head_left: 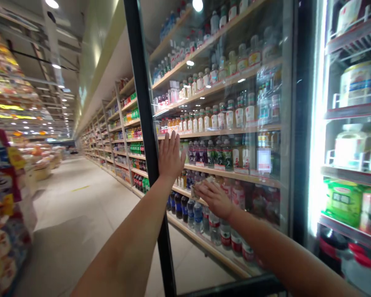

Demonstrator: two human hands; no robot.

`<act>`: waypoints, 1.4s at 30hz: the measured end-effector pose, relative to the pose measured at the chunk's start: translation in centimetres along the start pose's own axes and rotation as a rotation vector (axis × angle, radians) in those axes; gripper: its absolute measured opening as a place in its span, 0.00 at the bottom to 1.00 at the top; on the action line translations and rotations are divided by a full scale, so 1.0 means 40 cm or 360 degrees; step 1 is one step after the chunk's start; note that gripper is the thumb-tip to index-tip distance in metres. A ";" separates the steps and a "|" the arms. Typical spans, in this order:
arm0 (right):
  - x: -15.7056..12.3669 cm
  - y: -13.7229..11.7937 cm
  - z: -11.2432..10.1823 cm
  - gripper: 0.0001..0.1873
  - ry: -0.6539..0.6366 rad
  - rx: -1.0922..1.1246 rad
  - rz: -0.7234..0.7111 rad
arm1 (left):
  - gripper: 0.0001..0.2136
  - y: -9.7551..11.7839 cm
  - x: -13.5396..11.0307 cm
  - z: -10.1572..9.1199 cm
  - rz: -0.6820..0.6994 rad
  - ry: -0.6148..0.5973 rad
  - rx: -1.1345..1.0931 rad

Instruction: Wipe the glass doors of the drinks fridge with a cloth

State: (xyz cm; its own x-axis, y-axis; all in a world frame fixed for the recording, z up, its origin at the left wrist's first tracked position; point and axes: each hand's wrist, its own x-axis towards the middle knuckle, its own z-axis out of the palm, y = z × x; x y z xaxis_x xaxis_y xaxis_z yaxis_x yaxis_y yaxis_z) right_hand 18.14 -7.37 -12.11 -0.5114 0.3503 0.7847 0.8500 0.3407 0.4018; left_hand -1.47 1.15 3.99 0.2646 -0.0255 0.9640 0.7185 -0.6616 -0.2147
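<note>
Glass door (216, 136) is centre stage, standing ajar in front of the wearer, its dark frame (144, 90) leaning across the view and the lit cooler shelves (352, 170) glowing off to the right! Left hand (170, 156) up high, palm towards the pane, fingers straight and close together, thumb stuck out to the side, nothing in its grasp, laid right beside the upright of the frame, and it looks to be steadying the door. Down and across comes the right arm, and the right hand (217, 200) has a crumpled cloth (193, 192) bunched beneath its curved fingers, up against the glass by the look of it, though how hard it presses, I cannot tell. Behind the pane, rows of bottles (200, 152) line the shelves, all seen through the glass, none of them touched by either hand. So what's the step? Wiping the pane, I'd judge, with the cloth working the middle-to-lower part near the frame side. Any streaks left? Too hard to call through all those reflections! The next move, as I read it, calls for the left hand to hold the door firm while the right spreads the cloth flat and carries it over the neighbouring glass, with even pressure right up to the frame edge
</note>
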 end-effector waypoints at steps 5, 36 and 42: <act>0.041 0.007 -0.018 0.34 0.0208 0.0236 0.0076 | 0.31 0.054 -0.139 -0.011 0.0585 -0.0082 -0.0273; 0.223 0.471 -0.308 0.31 0.0676 -0.0522 0.1018 | 0.25 -0.031 0.087 -0.037 0.0698 0.0149 -0.0039; 0.211 0.471 -0.296 0.30 0.0823 -0.0506 0.0963 | 0.25 0.030 -0.029 0.002 0.0922 -0.0100 -0.0167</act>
State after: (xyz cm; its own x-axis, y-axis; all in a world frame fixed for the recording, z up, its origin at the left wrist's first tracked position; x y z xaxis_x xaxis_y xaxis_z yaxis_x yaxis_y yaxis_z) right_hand 31.36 -8.34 7.67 0.0982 -0.0752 0.9923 0.9926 -0.0643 -0.1031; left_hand -0.86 0.44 2.60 0.6347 -0.3623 0.6826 0.3790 -0.6238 -0.6835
